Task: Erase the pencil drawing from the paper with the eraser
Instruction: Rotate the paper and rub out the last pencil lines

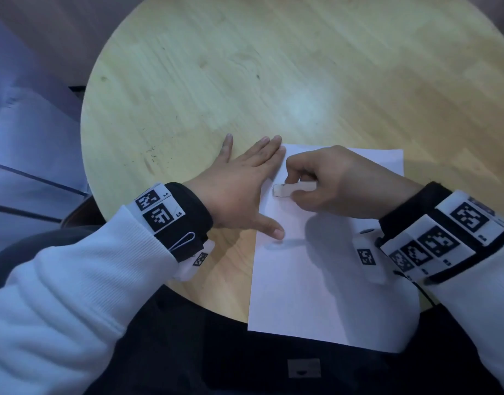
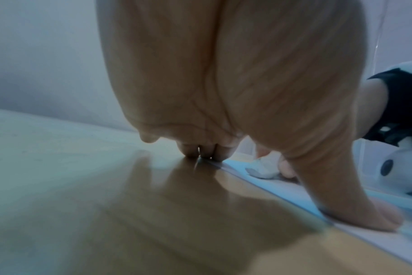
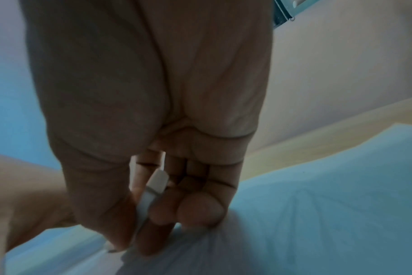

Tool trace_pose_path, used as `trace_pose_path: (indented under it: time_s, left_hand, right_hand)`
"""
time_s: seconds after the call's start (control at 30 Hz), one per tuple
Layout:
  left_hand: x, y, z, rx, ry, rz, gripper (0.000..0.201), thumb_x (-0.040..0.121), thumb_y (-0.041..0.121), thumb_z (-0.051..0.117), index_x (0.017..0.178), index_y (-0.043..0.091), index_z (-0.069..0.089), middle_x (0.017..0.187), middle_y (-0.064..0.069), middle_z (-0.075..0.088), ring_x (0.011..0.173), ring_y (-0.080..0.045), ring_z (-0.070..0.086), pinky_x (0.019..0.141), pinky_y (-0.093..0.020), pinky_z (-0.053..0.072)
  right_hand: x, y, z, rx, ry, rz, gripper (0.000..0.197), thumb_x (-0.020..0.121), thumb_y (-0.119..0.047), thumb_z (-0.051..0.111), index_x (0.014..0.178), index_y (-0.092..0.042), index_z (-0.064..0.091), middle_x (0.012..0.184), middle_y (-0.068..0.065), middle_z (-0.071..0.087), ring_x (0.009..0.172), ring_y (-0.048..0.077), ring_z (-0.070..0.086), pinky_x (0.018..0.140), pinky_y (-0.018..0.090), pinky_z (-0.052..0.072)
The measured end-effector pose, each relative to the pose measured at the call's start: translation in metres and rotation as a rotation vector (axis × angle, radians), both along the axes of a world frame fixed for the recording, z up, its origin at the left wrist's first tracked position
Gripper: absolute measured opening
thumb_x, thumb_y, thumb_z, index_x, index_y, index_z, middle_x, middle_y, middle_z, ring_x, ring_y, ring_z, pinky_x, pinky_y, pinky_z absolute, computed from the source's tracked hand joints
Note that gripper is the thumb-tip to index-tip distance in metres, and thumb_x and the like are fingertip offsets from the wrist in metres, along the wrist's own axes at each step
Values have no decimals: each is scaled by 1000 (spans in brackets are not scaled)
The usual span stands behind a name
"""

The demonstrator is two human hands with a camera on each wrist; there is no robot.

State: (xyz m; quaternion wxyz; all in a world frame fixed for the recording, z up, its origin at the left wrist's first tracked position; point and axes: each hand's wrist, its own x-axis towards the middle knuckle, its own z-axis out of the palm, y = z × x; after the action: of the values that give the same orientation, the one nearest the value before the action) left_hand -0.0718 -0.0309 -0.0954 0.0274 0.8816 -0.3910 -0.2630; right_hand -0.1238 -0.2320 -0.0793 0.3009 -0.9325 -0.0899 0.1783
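Seen from the head camera, a sheet of white paper [image 1: 330, 280] lies on a round, pale wooden surface [image 1: 245, 81], toward its 5 o'clock edge, with the sheet's near end hanging over the rim above the person's lap.

The left hand [image 1: 239, 192] lies flat with straight, spread fingers; most of it rests on the wood, while the thumb [image 1: 270, 226] and the fingertip nearest the sheet press the paper's left edge.

The right hand [image 1: 330, 183] is curled, its grip closed around a white eraser [image 1: 290, 189] near the sheet's 11 o'clock corner. The eraser's long axis runs roughly from 3 to 9 o'clock, and its free, grey-smudged end points toward 9 o'clock, at the left hand. A short dark pencil line [image 1: 282, 196] shows on the paper just under that end; the hand hides any other part of the drawing.

Only the head view shows the whole sheet, both white sleeves and the wristbands with black-and-white square markers.

The left wrist view shows the left hand [image 2: 223, 83] from beneath, its thumb [image 2: 355, 202] pressed on the paper's edge, and beyond it the eraser [image 2: 263, 167] with its smudged tip touching the sheet.

The right wrist view alone shows the grip from the palm side: the eraser [image 3: 153, 189] is pinched between thumb and fingers. Its tip is blurred there.
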Motion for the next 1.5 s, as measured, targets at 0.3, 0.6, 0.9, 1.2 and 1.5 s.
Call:
trace_pose_path:
  time_s: [0.3, 0.6, 0.9, 1.2, 1.5]
  left_hand:
    - [1, 4, 3, 77, -37, -20, 148, 52, 97, 58, 160, 27, -15, 167, 9, -26, 151, -17, -31, 119, -64, -12]
    - [2, 3, 3, 111, -28, -10, 148, 54, 94, 62, 159, 30, -19, 166, 10, -28, 150, -21, -33, 118, -66, -14]
    - [1, 2, 2, 117, -21, -6, 148, 55, 92, 64, 159, 28, -20, 165, 11, -30, 151, -22, -31, 118, -66, -13]
    - [1, 3, 3, 107, -9, 0, 148, 55, 91, 65, 159, 28, -20, 165, 12, -30, 151, -22, -31, 119, -66, -12]
    - [-2, 0, 7, 66, -32, -1, 141, 62, 93, 57, 161, 22, -14, 167, 4, -26, 151, -17, -30, 122, -57, -13]
  right_hand:
    - [3, -5, -2, 44, -55, -138, 10, 89, -33, 67, 86, -24, 62, 62, -3, 57, 56, 8, 48, 49, 18, 32]
    - [-3, 4, 6, 26, 33, 49, 16, 85, -32, 70, 75, -31, 58, 56, -16, 52, 56, 8, 47, 52, 17, 35]
    - [-7, 8, 8, -41, 71, 121, 8, 82, -26, 71, 82, -28, 63, 61, -13, 55, 60, 3, 50, 53, 18, 37]
    - [-10, 12, 12, -46, 97, 161, 11, 77, -38, 64, 75, -29, 58, 61, -18, 56, 59, 7, 49, 53, 20, 35]
    - [4, -24, 10, -9, -14, -255, 14, 87, -35, 67, 87, -21, 62, 64, -6, 55, 59, 11, 49, 53, 27, 36]
